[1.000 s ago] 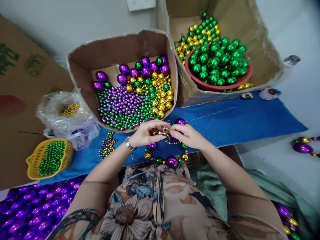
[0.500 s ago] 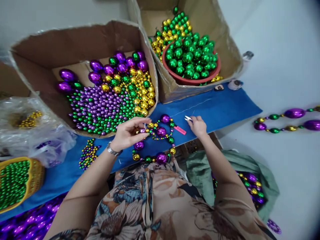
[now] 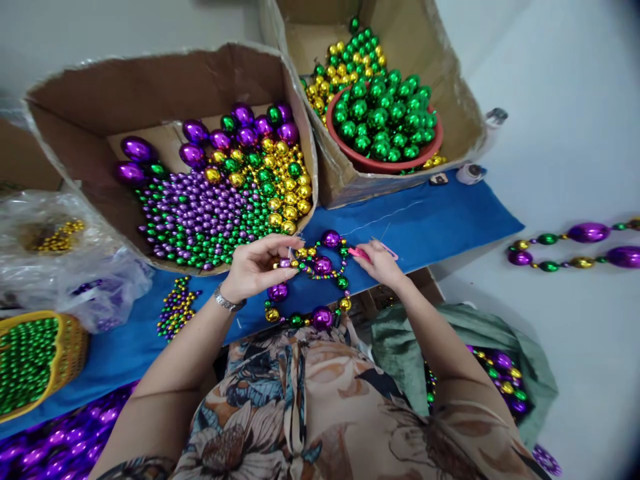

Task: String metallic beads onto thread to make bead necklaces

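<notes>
My left hand (image 3: 260, 263), with a metal watch on its wrist, pinches one end of a bead necklace (image 3: 323, 317) near small gold and pale purple beads. The necklace has purple, green and gold beads and lies in a loop along the near table edge, with more strung beads inside the loop. My right hand (image 3: 383, 265) is closed on a pink tag (image 3: 358, 253) beside the necklace's right side. A thin pink loop, like the handle of thread snips (image 3: 391, 252), shows behind the fingers; whether this hand also holds it I cannot tell.
Two cardboard boxes (image 3: 150, 73) of beads stand at the back; one holds a red bowl (image 3: 360, 160) of green beads. Thin thread (image 3: 387, 215) lies on the blue cloth (image 3: 450, 210). A yellow basket (image 3: 70, 353) and loose small beads (image 3: 177, 307) are at left.
My right hand has moved left and closed on the pink tag that lay on the cloth. The white blade tips at its fingers no longer show. My left hand has stayed in place.
</notes>
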Action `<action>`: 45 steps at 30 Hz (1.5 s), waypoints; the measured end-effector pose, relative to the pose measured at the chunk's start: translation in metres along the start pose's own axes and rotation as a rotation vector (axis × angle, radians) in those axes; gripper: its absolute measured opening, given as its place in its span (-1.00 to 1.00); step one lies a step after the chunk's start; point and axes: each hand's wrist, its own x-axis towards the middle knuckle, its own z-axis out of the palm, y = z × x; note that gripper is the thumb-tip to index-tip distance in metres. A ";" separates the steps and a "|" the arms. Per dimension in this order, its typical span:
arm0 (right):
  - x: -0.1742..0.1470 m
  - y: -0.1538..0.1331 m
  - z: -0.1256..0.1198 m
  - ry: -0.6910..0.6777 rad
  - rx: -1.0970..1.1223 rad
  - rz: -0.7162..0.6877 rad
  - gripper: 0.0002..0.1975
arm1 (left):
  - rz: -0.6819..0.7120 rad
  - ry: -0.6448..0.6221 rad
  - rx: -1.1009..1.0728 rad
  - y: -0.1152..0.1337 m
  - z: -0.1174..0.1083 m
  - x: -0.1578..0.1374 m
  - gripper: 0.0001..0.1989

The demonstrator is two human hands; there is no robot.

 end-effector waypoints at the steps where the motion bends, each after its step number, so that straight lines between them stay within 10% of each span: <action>1: 0.002 -0.006 -0.006 0.036 0.073 -0.051 -0.60 | -0.005 0.001 -0.012 -0.001 0.001 0.000 -0.52; 9: 0.030 -0.087 -0.059 -0.176 0.615 -0.310 -0.61 | -0.051 -0.014 -0.045 -0.006 0.004 0.003 -0.52; 16: 0.062 -0.130 -0.085 -0.186 0.488 -0.522 -0.62 | -0.064 -0.010 -0.072 -0.009 0.002 0.003 -0.46; 45: 0.094 -0.139 -0.078 -0.005 0.202 -0.785 -0.59 | -0.104 -0.030 -0.121 -0.014 -0.002 0.009 -0.26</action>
